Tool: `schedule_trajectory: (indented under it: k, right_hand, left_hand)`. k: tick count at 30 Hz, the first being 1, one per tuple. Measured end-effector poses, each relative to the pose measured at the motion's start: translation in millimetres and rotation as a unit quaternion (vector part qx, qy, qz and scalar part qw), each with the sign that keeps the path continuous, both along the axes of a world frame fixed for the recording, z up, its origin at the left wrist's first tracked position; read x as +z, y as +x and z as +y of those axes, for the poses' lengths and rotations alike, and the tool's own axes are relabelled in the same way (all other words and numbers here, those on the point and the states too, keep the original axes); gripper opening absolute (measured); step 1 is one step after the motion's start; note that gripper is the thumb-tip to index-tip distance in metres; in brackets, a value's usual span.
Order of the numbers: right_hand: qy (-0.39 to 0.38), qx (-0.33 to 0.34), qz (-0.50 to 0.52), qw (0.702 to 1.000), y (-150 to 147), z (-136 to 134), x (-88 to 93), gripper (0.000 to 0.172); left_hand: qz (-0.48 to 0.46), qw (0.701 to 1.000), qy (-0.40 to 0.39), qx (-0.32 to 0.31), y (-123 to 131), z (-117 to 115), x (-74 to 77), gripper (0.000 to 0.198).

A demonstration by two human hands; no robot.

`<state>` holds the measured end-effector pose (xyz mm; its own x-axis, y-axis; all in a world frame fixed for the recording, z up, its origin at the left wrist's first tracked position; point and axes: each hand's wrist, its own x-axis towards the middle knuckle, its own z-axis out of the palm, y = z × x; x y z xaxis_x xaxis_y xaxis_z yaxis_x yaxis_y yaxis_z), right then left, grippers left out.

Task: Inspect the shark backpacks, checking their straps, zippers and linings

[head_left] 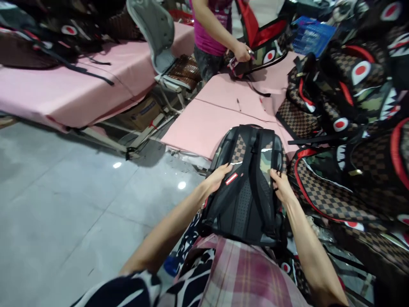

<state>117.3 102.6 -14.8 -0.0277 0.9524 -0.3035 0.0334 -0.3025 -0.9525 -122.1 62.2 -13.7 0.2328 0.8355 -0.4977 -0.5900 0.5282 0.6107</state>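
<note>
In front of me a black backpack (244,204) lies with its strap side up, its far end over the edge of the pink table and its near end at my lap. Brown checks, camouflage patches and a small red label show on its straps. My left hand (220,177) grips the backpack's left side near the strap, thumb on top. On the opposite side, my right hand (281,184) is closed on the right edge. The fingers of both hands are partly hidden beneath or behind the bag.
More checked and camouflage backpacks (332,187) pile up on the right. Two pens lie on the pink table (204,123). Across it, a person (212,32) handles an open red-lined bag (268,47). A grey chair (153,34) and another pink table (128,76) stand left; a blue basket (313,36) sits behind.
</note>
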Motion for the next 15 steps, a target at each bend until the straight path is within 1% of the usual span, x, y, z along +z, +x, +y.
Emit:
schedule_trajectory:
  k: [2,4,5,7,10,13,15]
  right_hand:
    - [-0.040,0.029,0.024,0.998,13,-26,11.5,0.042]
    - [-0.092,0.061,0.054,0.992,25,-51,17.0,0.039]
    - [-0.111,0.068,0.066,0.989,30,-62,17.7,0.038]
    - [-0.127,0.061,0.077,0.987,38,-76,16.4,0.037]
    - [-0.122,0.068,0.089,0.986,43,-82,13.6,0.035]
    - [-0.117,0.091,0.111,0.983,45,-79,13.6,0.035]
    - [-0.116,0.091,0.121,0.982,46,-77,13.8,0.035]
  left_hand:
    - [-0.008,0.999,-0.017,-0.028,-4,-32,6.9,0.034]
    - [0.005,0.998,-0.041,-0.037,-11,-62,10.7,0.041]
    - [0.013,0.998,-0.051,-0.037,-14,-74,11.7,0.045]
    - [0.024,0.997,-0.063,-0.032,-18,-89,12.6,0.051]
    - [0.032,0.997,-0.067,-0.028,-16,-96,12.0,0.058]
    - [0.040,0.997,-0.062,-0.028,-14,-94,10.6,0.061]
    - [0.041,0.997,-0.058,-0.028,-14,-92,9.9,0.061]
